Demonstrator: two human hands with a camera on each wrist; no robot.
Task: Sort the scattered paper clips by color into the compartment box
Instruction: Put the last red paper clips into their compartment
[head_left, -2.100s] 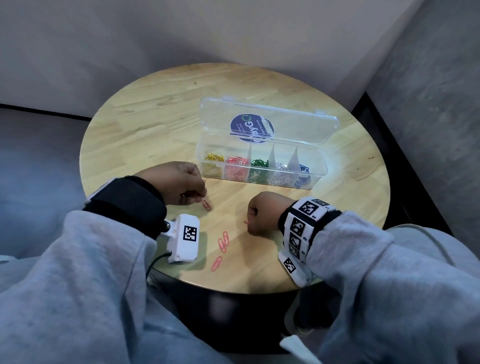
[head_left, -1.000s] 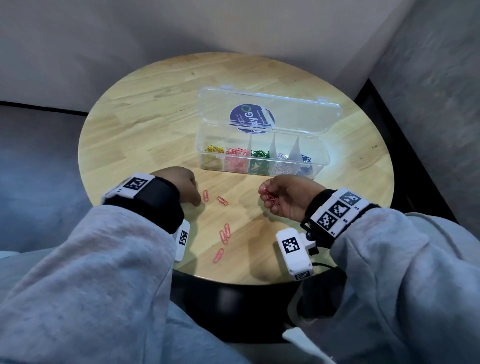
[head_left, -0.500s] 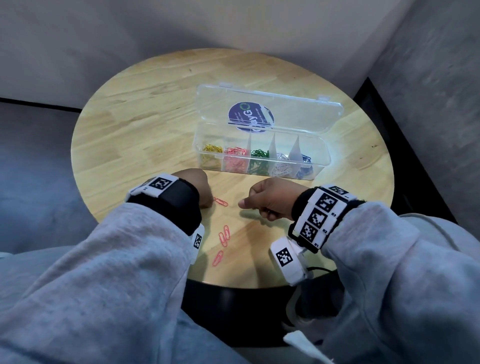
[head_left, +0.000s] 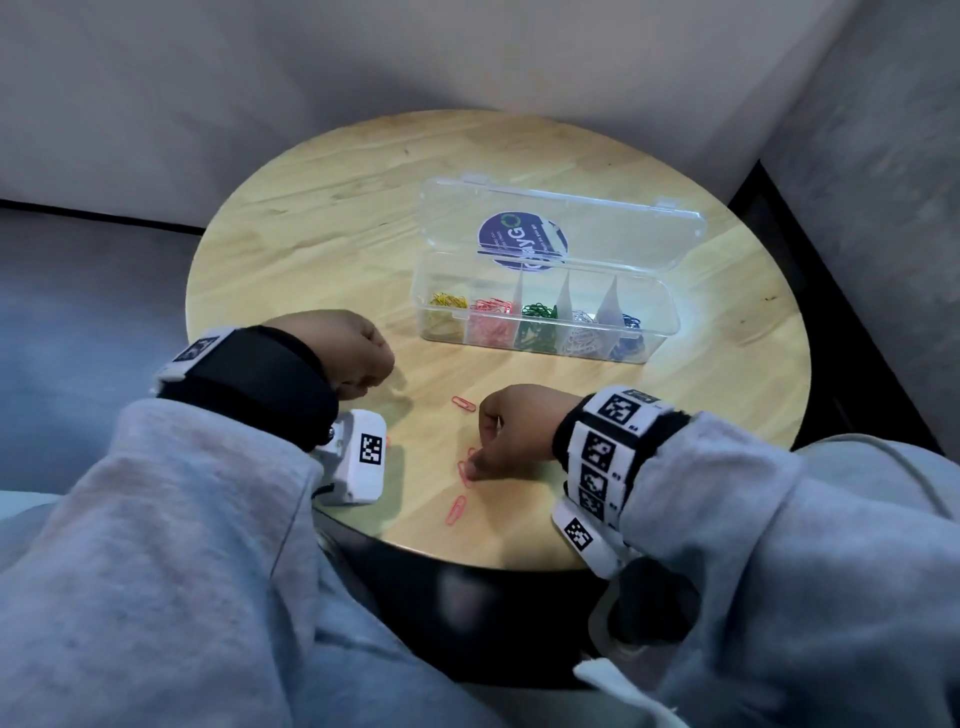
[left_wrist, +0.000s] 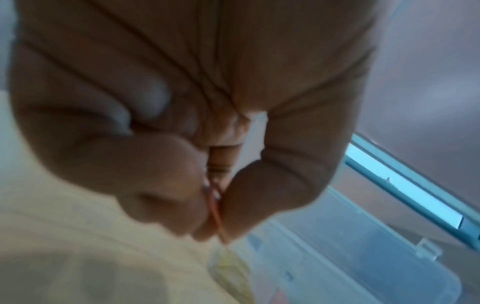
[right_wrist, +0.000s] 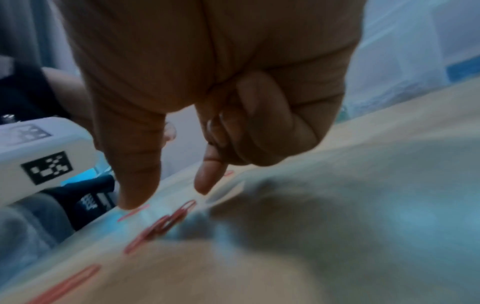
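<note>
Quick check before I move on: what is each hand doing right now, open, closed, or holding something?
Left hand: closed, thumb and forefinger pinching a red paper clip.
Right hand: thumb and forefinger spread over the loose red clips on the table, holding nothing.

box lid (head_left: 623, 228), round sticker (head_left: 522, 240) partly legible "yG"

Round wooden table (head_left: 322, 218): clear compartment box (head_left: 545, 332) set toward the far right, lid open; loose red paper clips (head_left: 456, 510) scattered near the front edge.
</note>
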